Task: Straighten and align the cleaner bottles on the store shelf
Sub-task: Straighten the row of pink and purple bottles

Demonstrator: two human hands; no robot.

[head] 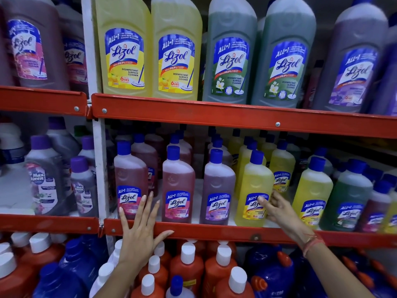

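here left hand [139,231] lies spread on shelf edge [214,230]; right hand [277,208] seemingly clasps yellow bottle [253,190].

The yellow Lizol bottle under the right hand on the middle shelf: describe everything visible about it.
The yellow Lizol bottle is translucent plastic filled with yellow liquid, topped by a blue screw cap, with a blue and yellow front label. It stands at the front of the middle shelf, leaning slightly left, its label angled a little off front. The purple Lizol bottle is on its left. The right hand grips its right side, thumb across the label.
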